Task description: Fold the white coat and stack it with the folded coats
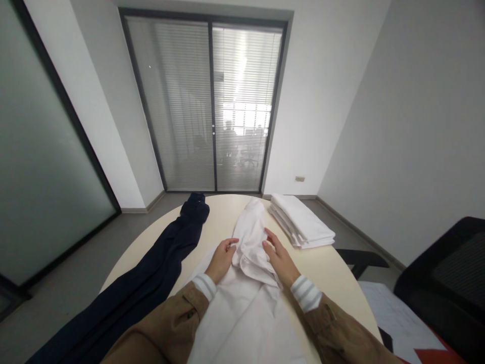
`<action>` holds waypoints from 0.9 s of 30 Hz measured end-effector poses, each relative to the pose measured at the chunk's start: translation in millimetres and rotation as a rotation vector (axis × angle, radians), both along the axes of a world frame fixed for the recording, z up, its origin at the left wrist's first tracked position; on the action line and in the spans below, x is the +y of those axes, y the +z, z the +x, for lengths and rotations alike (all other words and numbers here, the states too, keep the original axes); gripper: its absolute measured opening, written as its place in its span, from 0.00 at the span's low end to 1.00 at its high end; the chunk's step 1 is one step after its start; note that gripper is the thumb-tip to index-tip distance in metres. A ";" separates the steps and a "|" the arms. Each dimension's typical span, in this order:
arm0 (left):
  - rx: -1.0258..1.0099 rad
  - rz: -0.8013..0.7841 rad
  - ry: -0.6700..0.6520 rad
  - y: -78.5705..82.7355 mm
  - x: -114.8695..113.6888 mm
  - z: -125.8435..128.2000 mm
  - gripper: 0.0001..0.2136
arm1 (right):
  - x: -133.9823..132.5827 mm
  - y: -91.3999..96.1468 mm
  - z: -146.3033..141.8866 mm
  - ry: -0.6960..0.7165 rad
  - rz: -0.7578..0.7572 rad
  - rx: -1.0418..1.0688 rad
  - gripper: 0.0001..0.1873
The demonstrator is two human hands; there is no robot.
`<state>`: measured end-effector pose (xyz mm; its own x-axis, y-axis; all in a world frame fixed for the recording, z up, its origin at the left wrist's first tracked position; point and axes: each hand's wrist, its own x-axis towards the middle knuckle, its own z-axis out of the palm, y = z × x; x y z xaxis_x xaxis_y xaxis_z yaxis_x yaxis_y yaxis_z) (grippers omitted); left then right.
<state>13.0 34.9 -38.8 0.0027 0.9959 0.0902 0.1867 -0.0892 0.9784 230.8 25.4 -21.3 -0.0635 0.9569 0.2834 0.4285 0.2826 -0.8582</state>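
A white garment that looks like a shirt (246,313) lies lengthwise over the middle of the round table, its narrow gathered end pointing away from me. Wrinkles bunch up where a small button-like spot shows between my hands. My left hand (222,259) rests at the left edge of this bunched part, index finger and thumb slightly apart and touching the cloth. On the opposite edge, my right hand (279,257) has its thumb and fingers spread against the fabric. Neither hand visibly grips it.
Dark navy trousers or similar cloth (162,268) stretch along the table's left side. A folded white stack (303,222) sits at the back right of the table (333,288). To the right stand a black chair (447,273) and papers (397,313). Glass doors (212,106) are beyond.
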 end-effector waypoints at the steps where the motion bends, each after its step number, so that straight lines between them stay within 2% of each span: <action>1: 0.013 0.021 0.016 2.9 -2.4 0.1 0.15 | -2.6 -0.2 -4.9 0.036 0.004 -0.011 0.35; 3: 0.016 0.075 0.008 6.9 -7.4 0.4 0.18 | -7.9 0.8 -14.3 0.102 0.043 -0.019 0.37; 6: -0.029 0.104 -0.145 8.5 -13.8 0.6 0.25 | -14.8 2.3 -25.3 0.213 0.097 -0.010 0.37; 9: -0.029 0.133 -0.272 11.2 -18.3 0.5 0.33 | -19.3 2.9 -31.9 0.365 0.069 0.030 0.36; 13: 0.020 0.239 -0.426 21.1 -22.6 0.3 0.29 | -18.7 -0.2 -34.1 0.489 0.047 0.098 0.41; 15: 0.019 0.240 -0.450 23.7 -23.5 1.2 0.27 | -16.7 -3.2 -33.1 0.515 0.057 0.096 0.43; 17: 0.014 0.203 -0.405 21.6 -22.5 3.1 0.23 | -15.6 -4.9 -31.9 0.533 0.045 0.073 0.44; 21: -0.011 0.119 -0.204 10.2 -15.3 6.9 0.10 | -18.7 -0.2 -31.2 0.556 0.063 0.048 0.40; 24: -0.118 0.087 -0.113 6.4 -10.5 6.0 0.08 | -20.6 4.5 -31.3 0.425 0.089 0.080 0.32; 27: -0.269 0.103 0.001 8.1 -7.0 0.7 0.08 | -17.8 3.3 -29.5 0.250 0.039 0.085 0.30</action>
<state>13.7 27.9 -30.7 -0.0360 0.9814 0.1884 -0.0781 -0.1907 0.9785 201.2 7.6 -18.0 -0.2713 0.9025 0.3345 0.2677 0.4046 -0.8745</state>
